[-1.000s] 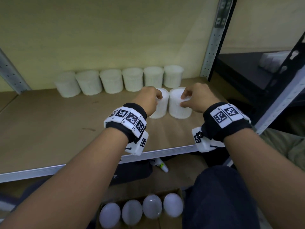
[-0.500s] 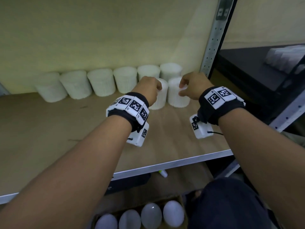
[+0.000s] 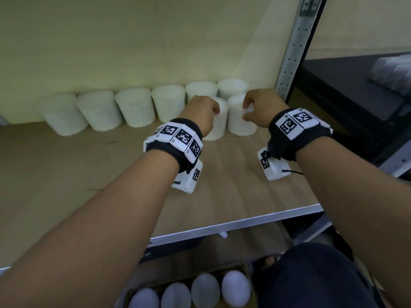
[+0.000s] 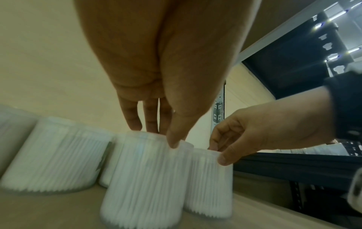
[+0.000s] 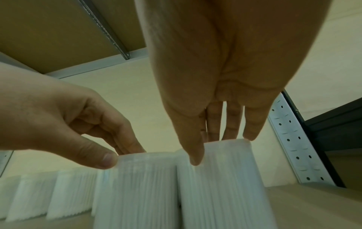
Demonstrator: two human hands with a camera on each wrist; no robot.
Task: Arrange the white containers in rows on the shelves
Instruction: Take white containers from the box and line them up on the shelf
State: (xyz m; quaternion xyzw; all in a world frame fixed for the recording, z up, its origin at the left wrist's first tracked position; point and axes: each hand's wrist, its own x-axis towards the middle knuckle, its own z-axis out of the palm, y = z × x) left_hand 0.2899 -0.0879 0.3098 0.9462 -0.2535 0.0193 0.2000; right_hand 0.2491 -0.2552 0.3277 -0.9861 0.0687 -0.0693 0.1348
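Note:
Several white ribbed containers (image 3: 133, 110) stand in a row along the back of the wooden shelf (image 3: 66, 174). Two more stand side by side just in front of that row's right end. My left hand (image 3: 204, 110) pinches the rim of the left container (image 3: 219, 123) from above, thumb in front and fingers behind, as the left wrist view shows (image 4: 145, 178). My right hand (image 3: 260, 107) pinches the rim of the right container (image 3: 239, 121) the same way, seen close in the right wrist view (image 5: 221, 186). Both containers are upright, with their sides touching or nearly so.
A perforated metal upright (image 3: 293, 47) stands right behind my right hand. A dark shelf unit (image 3: 355, 96) lies beyond it. The shelf's metal front edge (image 3: 233, 225) runs below my wrists. A cardboard box of white rounded objects (image 3: 204, 292) sits on the floor.
Both hands have carried the two front containers back and a little to the right, from mid-shelf to just in front of the back row. The grips look the same.

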